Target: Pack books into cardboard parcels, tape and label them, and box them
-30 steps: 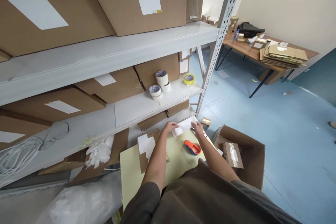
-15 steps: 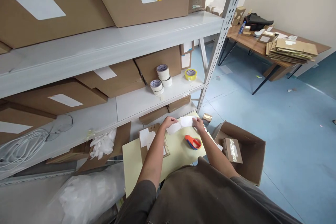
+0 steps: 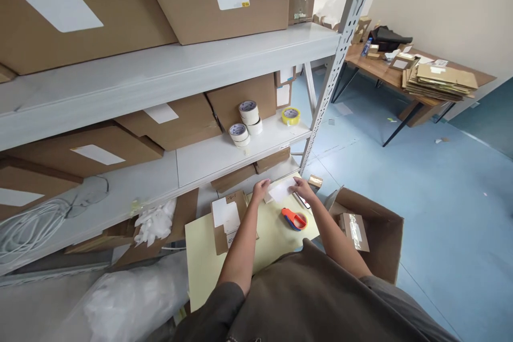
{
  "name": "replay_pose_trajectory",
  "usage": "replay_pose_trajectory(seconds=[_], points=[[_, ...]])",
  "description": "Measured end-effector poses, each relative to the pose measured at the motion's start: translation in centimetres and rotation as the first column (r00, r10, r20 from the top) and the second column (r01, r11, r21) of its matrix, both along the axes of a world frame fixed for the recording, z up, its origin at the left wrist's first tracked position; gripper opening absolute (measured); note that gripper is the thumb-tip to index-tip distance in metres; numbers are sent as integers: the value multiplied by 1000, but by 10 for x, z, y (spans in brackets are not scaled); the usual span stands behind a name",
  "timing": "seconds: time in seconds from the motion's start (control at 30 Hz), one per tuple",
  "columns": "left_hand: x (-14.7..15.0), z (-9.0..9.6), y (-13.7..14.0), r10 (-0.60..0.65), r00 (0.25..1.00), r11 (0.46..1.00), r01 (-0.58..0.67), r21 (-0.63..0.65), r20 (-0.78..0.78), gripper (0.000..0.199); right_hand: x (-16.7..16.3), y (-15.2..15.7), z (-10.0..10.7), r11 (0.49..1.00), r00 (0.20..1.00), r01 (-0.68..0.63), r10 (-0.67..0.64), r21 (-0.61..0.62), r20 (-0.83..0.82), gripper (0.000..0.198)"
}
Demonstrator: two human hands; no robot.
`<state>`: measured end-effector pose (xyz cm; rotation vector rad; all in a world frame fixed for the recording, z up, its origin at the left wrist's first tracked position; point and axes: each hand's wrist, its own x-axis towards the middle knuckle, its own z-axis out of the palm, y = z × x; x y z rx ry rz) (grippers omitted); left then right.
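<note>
Over the pale yellow table, my right hand (image 3: 303,189) pinches the right end of a white paper slip (image 3: 282,190). My left hand (image 3: 261,191) is closed at the other side, on a second white slip that is mostly covered by the first. Below the papers lies an orange and blue tape dispenser (image 3: 294,219). A phone (image 3: 302,201) shows partly under my right wrist. Left of my left forearm rests a flat cardboard piece (image 3: 219,235) with white labels on it.
At my right stands an open carton (image 3: 387,240) with a taped small box (image 3: 355,231) inside. A metal shelf (image 3: 240,157) ahead carries white tape rolls (image 3: 249,112), a yellow tape roll (image 3: 290,115) and large boxes. Plastic bags (image 3: 132,299) lie at lower left.
The two slips, held side by side before, now overlap, and my hands are slightly closer together. My left forearm has shifted right, uncovering more of the labelled cardboard.
</note>
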<state>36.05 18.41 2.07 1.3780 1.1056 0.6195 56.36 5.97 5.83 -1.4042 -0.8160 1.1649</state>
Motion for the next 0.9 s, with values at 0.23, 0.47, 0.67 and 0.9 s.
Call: replay_pose_trajectory(seconds=[0.23, 0.47, 0.67, 0.9], points=[[-70, 7, -50, -191, 981, 970, 195, -142, 40, 61, -42, 32, 8, 969, 960, -246, 239, 30, 145, 34], [-122, 2, -99, 309, 948, 947, -301, -110, 74, 64, -125, 33, -6, 987, 986, -161, 162, 16, -36, 33], [-143, 11, -112, 480, 874, 877, -476, -64, 77, 65, -146, -10, -5, 954, 953, -291, 283, -76, -105, 29], [-141, 27, -115, 475, 865, 880, -463, -110, 159, 59, -154, -28, 17, 966, 962, -257, 255, -12, -98, 25]])
